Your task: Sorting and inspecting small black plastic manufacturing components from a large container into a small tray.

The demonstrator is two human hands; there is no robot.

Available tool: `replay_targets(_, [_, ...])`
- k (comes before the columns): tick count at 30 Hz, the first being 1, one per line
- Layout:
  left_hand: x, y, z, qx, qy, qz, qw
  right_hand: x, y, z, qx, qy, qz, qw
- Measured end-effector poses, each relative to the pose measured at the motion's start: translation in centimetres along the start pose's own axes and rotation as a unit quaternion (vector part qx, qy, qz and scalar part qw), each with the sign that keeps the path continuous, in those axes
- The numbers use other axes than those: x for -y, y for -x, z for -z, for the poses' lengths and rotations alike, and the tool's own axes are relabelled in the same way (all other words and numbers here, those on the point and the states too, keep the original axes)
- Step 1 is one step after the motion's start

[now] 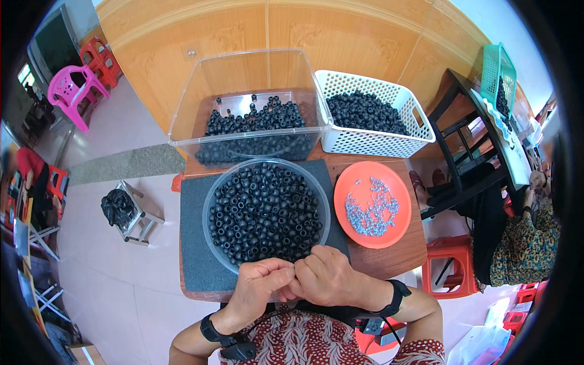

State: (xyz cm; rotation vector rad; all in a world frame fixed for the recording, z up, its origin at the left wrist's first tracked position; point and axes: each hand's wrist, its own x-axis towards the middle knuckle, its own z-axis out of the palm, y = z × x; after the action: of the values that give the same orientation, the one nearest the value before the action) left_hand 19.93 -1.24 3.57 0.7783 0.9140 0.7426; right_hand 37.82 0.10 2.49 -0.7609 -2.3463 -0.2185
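My left hand and my right hand meet at the near rim of a round clear tub. Thumbs and fingertips are pinched together on both; whatever is between them is hidden. Small black hollow parts, like caps or large beads, fill the tub. It rests on a dark grey mat on a brown wooden table. To the right, an orange plate carries many small silvery-blue pieces.
Behind the tub stand a clear rectangular bin and a white perforated basket, both with more black parts. A metal stool with a black bag is at left. Another person sits at right beside a black-legged table.
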Motion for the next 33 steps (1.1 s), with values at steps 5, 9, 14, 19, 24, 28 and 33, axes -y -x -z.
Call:
replay_targets(5, [-0.6, -0.5, 0.8, -0.1, -0.153, -0.153, 0.971, -1.9, -0.7, 1.8, -0.043, -0.001, -0.073, 0.996])
replay_targets(9, [-1.7, -3.3, 3.9, -0.16, -0.457, -0.338, 0.807, -7.2, -1.9, 5.0, -0.088, 0.14, -0.164, 0.972])
replay_targets(14, [-2.3, -5.5, 3.9, -0.151, -0.643, -0.41, 0.629, -17.6, -4.6, 8.1, -0.137, 0.189, -0.257, 0.938])
replay_targets(19, [-2.8, -6.1, 3.9, -0.125, -0.687, -0.387, 0.602, -21.7, -5.1, 8.5, -0.034, 0.217, -0.335, 0.916])
replay_targets(24, [-2.8, -6.2, 4.8, -0.107, -0.681, -0.376, 0.62, -16.4, -3.2, 6.2, -0.057, 0.131, -0.215, 0.966])
replay_targets(28, [-3.0, -5.6, 4.5, -0.08, -0.69, -0.375, 0.614, -11.5, -0.8, 4.7, -0.018, 0.076, -0.195, 0.978])
replay_targets(33, [-2.8, -5.4, 4.6, -0.056, -0.683, -0.353, 0.637, -8.4, 0.6, 3.9, -0.01, -0.027, -0.206, 0.978])
